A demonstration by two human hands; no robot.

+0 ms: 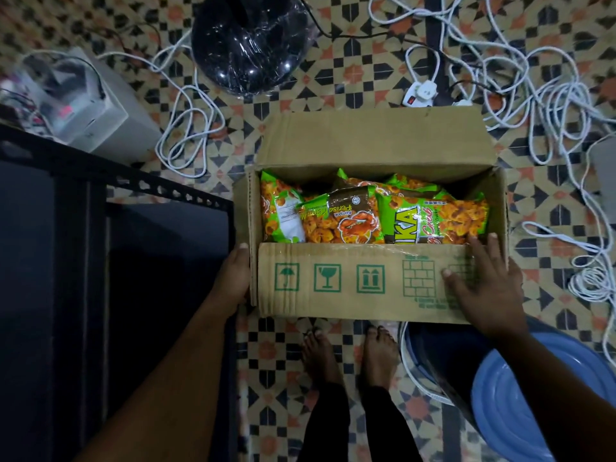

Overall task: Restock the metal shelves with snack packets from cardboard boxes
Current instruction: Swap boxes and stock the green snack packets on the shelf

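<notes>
1. Cardboard box sat open on the floor, snack packets inside.
2. L hand gripped box's left end.
3. R hand lay flat, fingers released, on box's near flap.
4. Metal shelf just left of box.

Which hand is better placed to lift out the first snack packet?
Probably the right hand: it lies flat on the near flap, fingertips beside the snack packets. The left hand grips the cardboard box's outer side.
</notes>
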